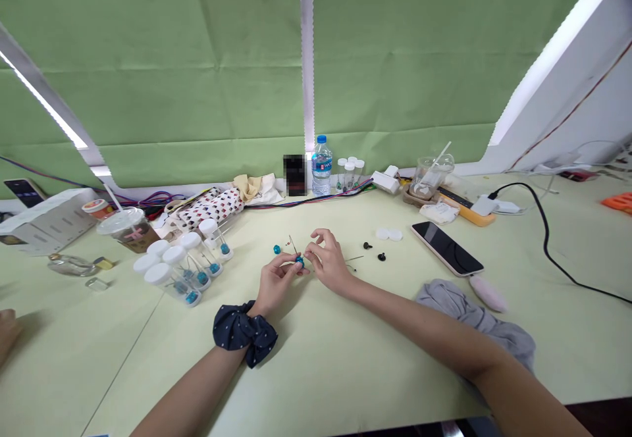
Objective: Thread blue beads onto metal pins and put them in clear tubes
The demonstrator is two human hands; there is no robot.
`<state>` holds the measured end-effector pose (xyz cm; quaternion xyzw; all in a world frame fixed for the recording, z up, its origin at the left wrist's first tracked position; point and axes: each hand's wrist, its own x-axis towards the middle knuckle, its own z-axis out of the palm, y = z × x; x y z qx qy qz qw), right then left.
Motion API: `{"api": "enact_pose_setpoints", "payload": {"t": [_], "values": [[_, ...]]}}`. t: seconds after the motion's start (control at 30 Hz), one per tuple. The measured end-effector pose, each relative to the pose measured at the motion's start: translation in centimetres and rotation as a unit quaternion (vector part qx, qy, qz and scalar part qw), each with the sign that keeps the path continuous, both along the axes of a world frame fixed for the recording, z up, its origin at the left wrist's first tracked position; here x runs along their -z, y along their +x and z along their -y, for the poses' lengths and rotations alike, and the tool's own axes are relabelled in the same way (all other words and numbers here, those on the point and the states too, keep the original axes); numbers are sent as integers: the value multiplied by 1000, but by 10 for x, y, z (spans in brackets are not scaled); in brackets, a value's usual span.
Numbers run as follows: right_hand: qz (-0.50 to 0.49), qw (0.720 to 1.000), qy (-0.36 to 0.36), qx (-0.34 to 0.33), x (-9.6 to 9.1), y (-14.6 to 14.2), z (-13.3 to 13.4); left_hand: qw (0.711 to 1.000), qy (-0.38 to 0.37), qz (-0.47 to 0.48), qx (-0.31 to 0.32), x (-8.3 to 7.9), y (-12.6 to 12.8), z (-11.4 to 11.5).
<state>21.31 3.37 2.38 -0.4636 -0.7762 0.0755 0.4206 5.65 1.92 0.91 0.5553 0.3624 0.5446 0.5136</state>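
A left hand (pixel 274 283) pinches a small blue piece (pixel 299 262) above a pale table (pixel 355 358), a right hand (pixel 330 267) just beside it.
At far left, white-capped vials (pixel 174 255) stand clustered, probably to stay out of the arms' way. A loose blue bead (pixel 277 249) lies near the left hand, apparently within easy reach. Thumb and fingers are closed on the blue piece, seemingly to steady it at the fingertips, with a thin wire (pixel 293 246) rising just above. The right hand's fingers curl close by; whether they grip anything cannot be told. Rightward, white discs (pixel 389 233) and black parts (pixel 382 257) sit near, perhaps for convenience, while a phone (pixel 447 247) lies farther off.
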Motion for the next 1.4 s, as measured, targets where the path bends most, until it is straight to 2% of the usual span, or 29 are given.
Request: {"api": "enact_pose_setpoints", "payload": {"t": [0.27, 0.53, 0.73, 0.83, 1.1, 1.27, 1.4], "values": [[15, 1000, -9, -2, 2, 1, -3, 1000, 2, 0, 1, -2, 0, 0], [-71, 989, -87, -100, 5, 1, -9, 1000, 7, -7, -9, -2, 1, 0], [-96, 977, -135, -135, 3, 1, -10, 999, 4, -19, -30, -2, -1, -1], [-88, 982, -108, -129, 1, 2, -10, 999, -2, -15, -29, -2, -1, -1], [-46, 997, -15, -52, 5, -1, -9, 1000, 3, -7, -4, 0, 0, 0], [-25, 998, -33, -36, 4, -2, -8, 1000, 16, -3, 2, 0, 1, 0], [-6, 994, -99, -53, 2, -1, -7, 1000, 22, -14, 1, -1, 1, 1]]}}
